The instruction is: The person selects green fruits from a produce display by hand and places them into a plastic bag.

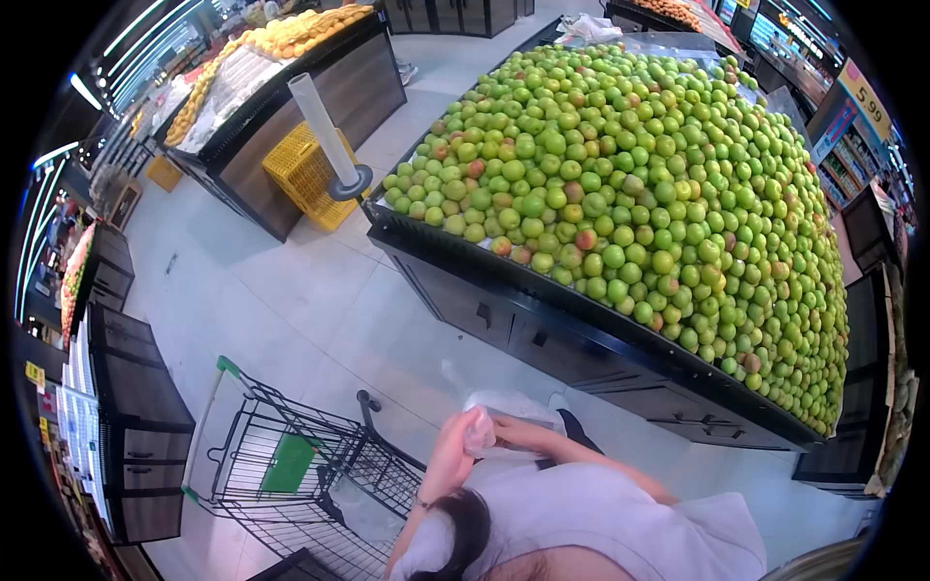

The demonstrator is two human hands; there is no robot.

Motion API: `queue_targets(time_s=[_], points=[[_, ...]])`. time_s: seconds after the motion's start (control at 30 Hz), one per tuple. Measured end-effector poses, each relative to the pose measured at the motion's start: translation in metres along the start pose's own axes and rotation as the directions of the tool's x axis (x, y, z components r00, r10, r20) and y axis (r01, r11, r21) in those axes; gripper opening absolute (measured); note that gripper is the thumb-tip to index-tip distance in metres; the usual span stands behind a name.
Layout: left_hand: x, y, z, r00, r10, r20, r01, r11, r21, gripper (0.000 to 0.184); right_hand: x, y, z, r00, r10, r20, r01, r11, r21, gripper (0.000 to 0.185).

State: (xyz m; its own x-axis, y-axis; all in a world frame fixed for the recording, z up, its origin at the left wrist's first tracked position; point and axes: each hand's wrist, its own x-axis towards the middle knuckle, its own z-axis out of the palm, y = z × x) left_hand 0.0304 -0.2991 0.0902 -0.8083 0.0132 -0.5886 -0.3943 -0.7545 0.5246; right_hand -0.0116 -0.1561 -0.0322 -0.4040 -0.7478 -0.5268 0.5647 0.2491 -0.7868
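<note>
In front of my body, my left hand [453, 447] is closed around the bunched part of a thin clear plastic bag [480, 433]. My right hand [511, 432] is at the same bag, its fingers closed on it and partly hidden by the plastic. The rest of the bag [518, 405] spreads out just beyond both hands. A wire shopping cart [291, 465] with green trim stands to the left of my left arm. Beyond the hands, a large heap of green, partly reddish round fruit [620, 184] fills a dark display stand [504, 324].
A roll holder post [325, 131] rises at the stand's near left corner. A yellow crate [308, 174] leans by another stand [320, 97] with yellow fruit. Another plastic bag [366, 508] lies in the cart. Dark cabinets [145, 426] line the left.
</note>
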Motion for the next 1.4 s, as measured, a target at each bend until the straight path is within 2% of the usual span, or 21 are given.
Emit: queue_targets(time_s=[0.1, 0.13, 0.17, 0.2, 0.23, 0.27, 0.47, 0.57, 0.63, 0.7, 0.73, 0.8, 0.87, 0.9, 0.97, 1.0, 1.1, 1.2, 1.27, 1.37, 1.4], points=[[-0.004, 0.014, -0.020, 0.999, -0.004, 0.052, 0.005, 1.000, -0.031, 0.019, 0.011, 0.013, -0.009, 0.987, 0.110, -0.115, -0.129, 0.975, -0.180, 0.051], [-0.006, 0.022, -0.025, 0.994, -0.011, 0.107, 0.019, 0.997, -0.071, 0.018, 0.007, 0.011, -0.010, 0.981, -0.111, -0.158, 0.068, 0.964, -0.256, 0.052], [-0.007, 0.028, -0.026, 0.987, -0.018, 0.161, 0.036, 0.993, -0.110, 0.018, 0.006, 0.008, -0.015, 0.982, -0.041, -0.185, -0.038, 0.915, -0.401, 0.051], [-0.007, 0.030, -0.022, 0.999, -0.005, 0.045, 0.007, 0.999, -0.044, 0.012, 0.003, 0.005, -0.022, 0.974, 0.027, -0.225, -0.145, 0.836, -0.529, 0.049], [-0.005, 0.031, -0.023, 0.999, -0.004, 0.032, 0.006, 0.999, -0.046, 0.011, -0.008, -0.013, -0.020, 0.957, 0.088, -0.277, -0.251, 0.730, -0.636, 0.048], [-0.002, 0.031, -0.026, 1.000, -0.005, 0.019, 0.006, 0.999, -0.045, 0.011, -0.019, -0.030, -0.011, 0.953, 0.009, -0.302, -0.224, 0.692, -0.686, 0.044], [0.018, 0.041, -0.029, 1.000, 0.018, -0.022, -0.019, 0.997, -0.075, 0.016, -0.017, -0.037, -0.023, 0.967, 0.022, -0.252, -0.218, 0.577, -0.787, 0.042], [0.030, 0.044, -0.023, 0.998, 0.021, -0.061, -0.025, 0.996, -0.081, 0.017, -0.009, -0.037, -0.026, 0.980, -0.112, -0.167, -0.077, 0.558, -0.826, 0.044], [0.036, 0.049, -0.014, 0.997, 0.036, -0.063, -0.041, 0.996, -0.077, 0.017, -0.021, -0.084, -0.046, 0.994, 0.046, -0.102, -0.105, 0.689, -0.718, 0.042], [0.035, 0.054, -0.006, 0.997, 0.050, -0.054, -0.052, 0.997, -0.051, 0.017, -0.014, -0.094, -0.065, 0.995, 0.056, -0.078, -0.096, 0.577, -0.811, 0.047], [0.042, 0.058, -0.014, 0.996, 0.071, 0.052, -0.067, 0.995, -0.075, 0.030, -0.014, -0.100, -0.071, 0.996, 0.030, -0.086, -0.087, 0.579, -0.810, 0.046], [0.053, 0.058, -0.017, 0.997, 0.082, 0.012, -0.082, 0.996, -0.025, 0.013, -0.016, -0.118, -0.084, 0.996, -0.045, -0.080, -0.038, 0.583, -0.812, 0.044], [0.057, 0.068, -0.001, 0.994, 0.099, -0.047, -0.099, 0.995, 0.006, 0.013, -0.022, -0.146, -0.096, 0.990, -0.132, -0.043, 0.042, 0.579, -0.815, 0.042], [0.062, 0.070, 0.004, 0.991, 0.107, -0.085, -0.107, 0.994, 0.000, 0.013, -0.030, -0.169, -0.103, 0.979, -0.203, -0.036, 0.108, 0.654, -0.749, 0.035], [0.071, 0.075, 0.010, 0.978, 0.125, -0.168, -0.128, 0.992, -0.007, 0.012, -0.045, -0.218, -0.110, 0.910, -0.373, -0.180, 0.207, 0.786, -0.583, 0.020], [0.075, 0.076, 0.004, 0.986, 0.149, -0.078, -0.150, 0.989, -0.005, 0.011, -0.043, -0.228, -0.125, 0.853, -0.455, -0.255, 0.245, 0.782, -0.574, 0.016], [0.085, 0.086, 0.014, 0.976, 0.156, -0.152, -0.155, 0.988, 0.014, 0.011, -0.042, -0.270, -0.156, 0.572, -0.675, -0.466, 0.349, 0.714, -0.607, 0.019], [0.097, 0.090, 0.016, 0.964, 0.167, -0.207, -0.170, 0.985, 0.003, 0.013, -0.036, -0.302, -0.176, 0.302, -0.816, -0.493, 0.196, 0.559, -0.805, 0.030], [0.104, 0.091, 0.013, 0.977, 0.168, -0.133, -0.170, 0.985, 0.001, 0.014, -0.013, -0.315, -0.204, 0.134, -0.866, -0.482, 0.059, 0.492, -0.869, 0.038], [0.114, 0.087, 0.017, 0.978, 0.173, -0.115, -0.178, 0.983, -0.036, 0.017, 0.018, -0.345, -0.238, 0.028, -0.921, -0.388, -0.121, 0.383, -0.916, 0.040], [0.119, 0.088, 0.021, 0.977, 0.178, -0.120, -0.185, 0.981, -0.051, 0.018, 0.029, -0.354, -0.248, 0.048, -0.932, -0.359, -0.200, 0.343, -0.918, 0.040]])
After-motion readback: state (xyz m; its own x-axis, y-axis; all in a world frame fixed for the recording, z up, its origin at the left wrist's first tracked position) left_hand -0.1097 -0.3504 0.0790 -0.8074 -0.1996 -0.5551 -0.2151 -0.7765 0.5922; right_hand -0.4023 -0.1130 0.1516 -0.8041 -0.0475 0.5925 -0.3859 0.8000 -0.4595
